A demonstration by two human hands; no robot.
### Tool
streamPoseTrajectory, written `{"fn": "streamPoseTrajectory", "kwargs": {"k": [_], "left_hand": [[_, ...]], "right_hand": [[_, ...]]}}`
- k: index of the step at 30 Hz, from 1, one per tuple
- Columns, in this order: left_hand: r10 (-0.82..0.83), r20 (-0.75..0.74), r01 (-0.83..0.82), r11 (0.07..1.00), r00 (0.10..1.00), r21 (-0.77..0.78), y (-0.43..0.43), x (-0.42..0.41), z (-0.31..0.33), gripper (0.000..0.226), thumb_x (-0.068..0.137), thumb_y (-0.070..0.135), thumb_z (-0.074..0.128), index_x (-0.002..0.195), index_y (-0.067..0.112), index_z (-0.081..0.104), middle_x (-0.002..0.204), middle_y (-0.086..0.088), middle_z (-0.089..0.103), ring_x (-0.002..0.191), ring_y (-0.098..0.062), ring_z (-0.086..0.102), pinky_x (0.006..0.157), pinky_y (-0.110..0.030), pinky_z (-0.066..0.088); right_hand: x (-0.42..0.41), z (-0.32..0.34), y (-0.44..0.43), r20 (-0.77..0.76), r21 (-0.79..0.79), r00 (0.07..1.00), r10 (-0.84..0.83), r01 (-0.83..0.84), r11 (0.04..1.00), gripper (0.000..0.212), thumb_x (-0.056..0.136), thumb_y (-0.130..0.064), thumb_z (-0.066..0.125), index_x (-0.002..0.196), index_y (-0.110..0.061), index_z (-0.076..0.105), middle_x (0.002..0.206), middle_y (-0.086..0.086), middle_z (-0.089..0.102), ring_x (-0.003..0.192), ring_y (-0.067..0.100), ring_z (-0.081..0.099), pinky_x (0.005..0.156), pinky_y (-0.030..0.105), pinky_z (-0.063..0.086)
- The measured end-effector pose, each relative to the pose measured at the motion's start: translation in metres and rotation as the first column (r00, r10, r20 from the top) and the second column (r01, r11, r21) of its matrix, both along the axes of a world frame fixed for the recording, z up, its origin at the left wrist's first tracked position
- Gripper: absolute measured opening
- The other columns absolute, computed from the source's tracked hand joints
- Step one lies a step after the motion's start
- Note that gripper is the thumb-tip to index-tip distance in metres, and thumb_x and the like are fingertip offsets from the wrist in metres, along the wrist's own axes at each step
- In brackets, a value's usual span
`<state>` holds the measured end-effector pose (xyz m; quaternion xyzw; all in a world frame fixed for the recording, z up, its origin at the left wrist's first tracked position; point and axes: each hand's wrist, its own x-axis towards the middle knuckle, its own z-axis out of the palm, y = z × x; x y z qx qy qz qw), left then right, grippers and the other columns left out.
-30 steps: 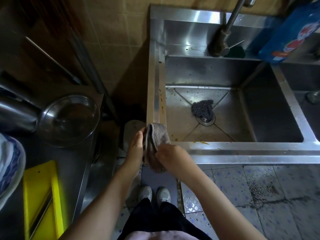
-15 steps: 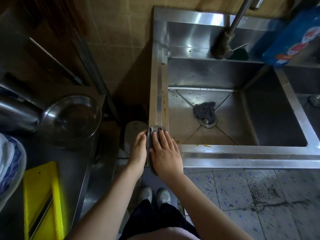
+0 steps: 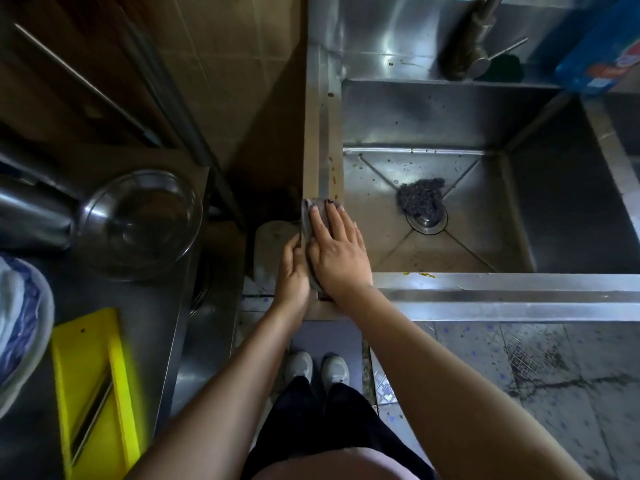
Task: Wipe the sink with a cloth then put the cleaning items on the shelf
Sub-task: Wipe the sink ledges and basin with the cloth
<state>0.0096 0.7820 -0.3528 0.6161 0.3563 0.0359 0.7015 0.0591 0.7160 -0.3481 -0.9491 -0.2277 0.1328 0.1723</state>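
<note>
Our right hand (image 3: 337,252), fingers straight, presses the folded grey cloth (image 3: 313,207) on the stainless steel sink's (image 3: 323,116) left rim, nine o'clock of the dark wire scourer (image 3: 420,199) covering the drain; our left hand (image 3: 292,271) touches the cloth's side, grip unclear

Showing no legible text, brand name, number or sign anywhere in the head view. Bearing a red-and-white label patch, blue container (image 3: 602,46) standing at the far right end of the sink (image 3: 485,289) ledge, its lettering blurring beyond reading.
</note>
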Motion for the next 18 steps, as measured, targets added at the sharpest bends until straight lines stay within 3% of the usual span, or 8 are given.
{"fn": "streamPoseTrajectory", "kwargs": {"k": [3,6,8,10,12,15,18], "left_hand": [[0.037,-0.009,-0.037,0.999,0.999,0.002,-0.003,-0.003,0.001,0.034,0.101,0.015,0.029,0.133,0.012,0.041,0.117,0.0,0.05,0.099,-0.008,0.05,0.065,0.001,0.042],[0.001,-0.057,0.001,0.999,0.998,0.041,-0.003,-0.002,0.003,0.037,0.102,0.021,0.025,0.134,0.015,0.04,0.114,0.003,0.047,0.102,-0.008,0.044,0.057,-0.002,0.035],[-0.009,-0.088,0.014,0.998,0.996,0.059,-0.001,0.0,0.003,0.038,0.102,0.021,0.023,0.134,0.012,0.04,0.113,0.003,0.045,0.1,-0.01,0.042,0.055,-0.004,0.032],[-0.01,-0.104,0.019,0.997,0.995,0.08,0.0,0.001,0.002,0.037,0.102,0.02,0.023,0.131,0.009,0.041,0.111,0.0,0.047,0.099,-0.012,0.044,0.054,-0.003,0.032],[-0.016,-0.102,0.023,0.997,0.995,0.071,0.001,0.001,-0.004,0.034,0.101,0.02,0.024,0.129,0.009,0.042,0.112,-0.004,0.051,0.099,-0.015,0.047,0.065,-0.009,0.034],[-0.017,-0.102,0.026,0.996,0.995,0.081,0.001,0.003,-0.006,0.031,0.101,0.021,0.026,0.126,0.011,0.042,0.109,-0.002,0.05,0.101,-0.018,0.05,0.076,-0.017,0.033],[0.0,-0.107,0.015,0.991,0.994,0.135,0.005,0.011,-0.007,0.032,0.101,0.02,0.027,0.127,0.007,0.042,0.106,-0.002,0.049,0.096,-0.017,0.048,0.062,-0.016,0.031]], "right_hand": [[-0.004,-0.003,-0.004,-0.006,0.001,1.0,-0.004,0.004,1.0,0.053,0.099,-0.041,0.022,0.149,-0.028,0.011,0.158,0.003,0.005,0.145,0.019,-0.003,0.117,0.036,-0.001],[-0.011,-0.004,-0.011,-0.029,0.012,0.999,0.029,-0.028,1.0,0.051,0.1,-0.037,0.027,0.149,-0.028,0.013,0.158,0.003,0.007,0.145,0.019,-0.001,0.116,0.032,0.0],[-0.02,-0.004,-0.017,0.018,0.012,0.999,0.037,-0.037,0.999,0.05,0.098,-0.035,0.03,0.147,-0.026,0.025,0.155,0.008,0.02,0.144,0.024,0.014,0.115,0.034,0.011],[-0.03,-0.007,-0.021,0.151,-0.008,0.988,0.029,-0.028,1.0,0.048,0.093,-0.034,0.034,0.138,-0.021,0.044,0.143,0.013,0.043,0.133,0.03,0.039,0.107,0.039,0.032],[-0.034,-0.012,-0.023,0.203,-0.03,0.979,0.035,-0.029,0.999,0.048,0.09,-0.034,0.035,0.133,-0.02,0.05,0.135,0.013,0.052,0.125,0.03,0.049,0.1,0.042,0.041],[-0.03,-0.013,-0.02,0.195,-0.016,0.981,0.007,-0.004,1.0,0.049,0.09,-0.037,0.035,0.135,-0.022,0.048,0.137,0.013,0.05,0.128,0.031,0.046,0.101,0.043,0.04],[-0.013,-0.012,-0.009,0.107,0.028,0.994,0.007,-0.01,1.0,0.054,0.092,-0.041,0.029,0.143,-0.024,0.035,0.148,0.013,0.035,0.139,0.03,0.027,0.111,0.041,0.025]]}}
